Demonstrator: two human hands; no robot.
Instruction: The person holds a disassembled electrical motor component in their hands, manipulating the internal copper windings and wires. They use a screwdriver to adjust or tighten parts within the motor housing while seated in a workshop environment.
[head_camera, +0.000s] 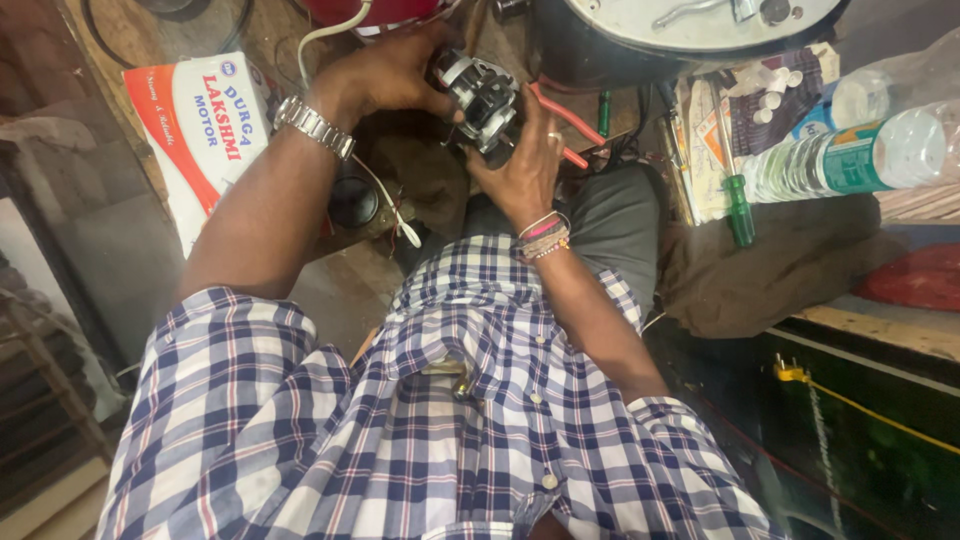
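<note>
Both of my hands are closing around a small electric motor (487, 98), holding it up over my lap, just in front of my chest. My left hand (392, 72) is clenching the far side of it, fingers wrapped over the silver and black housing, with my metal wristwatch (314, 126) showing at the wrist. My right hand (522, 165) is cupping it from below, thumb pressing the near edge, thread bracelets (543, 239) bunching on that wrist.

Red-handled pliers (565, 122) are lying just behind the motor, partly hidden by my right hand. A white cardboard box with red and blue print (205, 125) is sitting to my left, and a black round part with a white wire (354, 200) is resting below my left forearm. To my right, a green-handled screwdriver (739, 205) is lying beside a clear plastic bottle with a green label (850, 155).

I am judging that this goes best if my right palm is carrying the weight steadily while my left fingers are doing the turning, keeping the motor close to my body so that it is not slipping and the loose white wire is not snagging.
</note>
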